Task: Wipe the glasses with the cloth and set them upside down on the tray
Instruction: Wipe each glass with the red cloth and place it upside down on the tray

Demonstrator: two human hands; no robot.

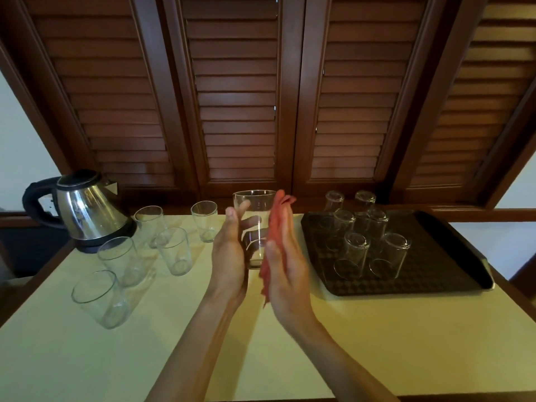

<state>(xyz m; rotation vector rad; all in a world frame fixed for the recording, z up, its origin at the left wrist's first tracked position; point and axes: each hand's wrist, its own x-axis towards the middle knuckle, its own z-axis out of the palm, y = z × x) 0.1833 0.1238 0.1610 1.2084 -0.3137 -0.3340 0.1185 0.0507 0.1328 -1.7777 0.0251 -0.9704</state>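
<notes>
At frame centre, the left hand (229, 250) cradled an upright tumbler (255, 227); the right hand (285, 265) pressed a red cloth (275, 236) flat against it. Held only between open palms, the tumbler could have slipped and dropped onto the tabletop (174, 343).

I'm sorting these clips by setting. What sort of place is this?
Probably a hotel room or home pantry corner: a steel kettle on a cream counter, a dark tray of upturned glasses, and louvred wooden doors behind.
</notes>
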